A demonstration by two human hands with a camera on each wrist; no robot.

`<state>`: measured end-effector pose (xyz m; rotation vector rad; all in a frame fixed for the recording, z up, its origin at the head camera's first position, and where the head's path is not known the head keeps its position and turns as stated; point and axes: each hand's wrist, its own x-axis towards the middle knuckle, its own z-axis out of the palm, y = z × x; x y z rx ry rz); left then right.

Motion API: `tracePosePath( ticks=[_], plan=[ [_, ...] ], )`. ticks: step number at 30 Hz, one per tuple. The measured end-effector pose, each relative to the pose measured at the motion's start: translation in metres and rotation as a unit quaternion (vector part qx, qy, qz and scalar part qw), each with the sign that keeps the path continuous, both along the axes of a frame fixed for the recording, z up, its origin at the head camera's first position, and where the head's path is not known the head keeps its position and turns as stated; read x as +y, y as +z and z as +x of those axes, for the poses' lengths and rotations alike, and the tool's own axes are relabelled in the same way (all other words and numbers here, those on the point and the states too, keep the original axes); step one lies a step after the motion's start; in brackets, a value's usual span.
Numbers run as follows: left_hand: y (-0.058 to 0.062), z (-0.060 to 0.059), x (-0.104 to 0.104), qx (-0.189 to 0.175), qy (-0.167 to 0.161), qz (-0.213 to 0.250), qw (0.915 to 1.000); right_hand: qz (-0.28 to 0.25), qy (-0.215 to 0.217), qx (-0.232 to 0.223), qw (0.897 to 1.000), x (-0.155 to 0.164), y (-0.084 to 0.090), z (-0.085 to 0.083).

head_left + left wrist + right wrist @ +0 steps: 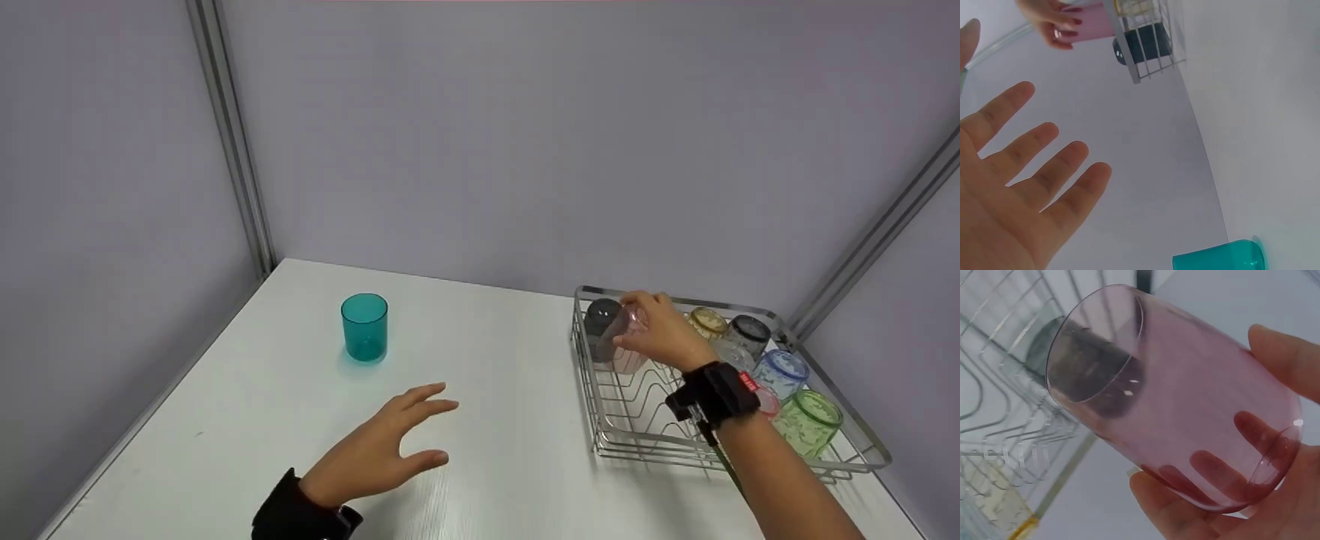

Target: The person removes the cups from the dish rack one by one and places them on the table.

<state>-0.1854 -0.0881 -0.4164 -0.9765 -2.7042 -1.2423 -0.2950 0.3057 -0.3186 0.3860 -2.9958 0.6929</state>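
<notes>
Two bare hands, no gloves. Left hand (379, 454): black sleeve or cuff (289, 514) at the wrist, with a dark strap-like edge beside it. Right hand (660, 330): forearm bare, black wrist strap (716, 391) carrying a small black camera mount, a red tag with white marks on the strap, thin dark cable running down along the forearm. Right fingernails painted dark red in the left wrist view.

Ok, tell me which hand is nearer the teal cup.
Left. The left hand hovers open over the table just in front of the teal cup; the right hand holds a pink cup at the wire rack.
</notes>
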Motion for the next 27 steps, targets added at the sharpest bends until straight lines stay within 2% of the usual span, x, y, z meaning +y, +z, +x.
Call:
tracePosePath(
  ticks=[5,9,12,14,17,19,22,25,27],
  plan=[
    [-0.001,-0.002,0.003,0.009,0.005,0.008,0.9999,-0.04,0.01,0.021,0.999,-0.014,0.018,0.026],
    [-0.001,-0.008,0.006,0.012,0.018,0.029,0.9994,-0.087,0.046,0.032,0.995,-0.025,0.025,0.05],
    [0.002,-0.013,0.009,0.011,0.034,0.061,0.9975,-0.143,0.091,0.033,0.985,-0.034,0.023,0.065],
    [0.003,-0.017,0.011,0.008,0.039,0.093,0.9949,-0.184,0.125,0.036,0.974,-0.04,0.02,0.075],
    [0.007,-0.018,0.018,-0.011,0.032,0.149,0.9883,-0.244,0.181,0.043,0.952,-0.047,0.01,0.088],
    [0.009,-0.017,0.024,-0.035,0.018,0.184,0.9821,-0.287,0.22,0.046,0.931,-0.051,0.001,0.096],
    [0.013,-0.012,0.032,-0.074,-0.013,0.227,0.9711,-0.356,0.282,0.053,0.889,-0.056,-0.015,0.106],
    [0.016,-0.008,0.038,-0.099,-0.06,0.259,0.9589,-0.411,0.34,0.064,0.844,-0.061,-0.029,0.113],
    [0.019,-0.005,0.042,-0.108,-0.09,0.276,0.9507,-0.437,0.363,0.066,0.821,-0.064,-0.035,0.117]
  ],
)
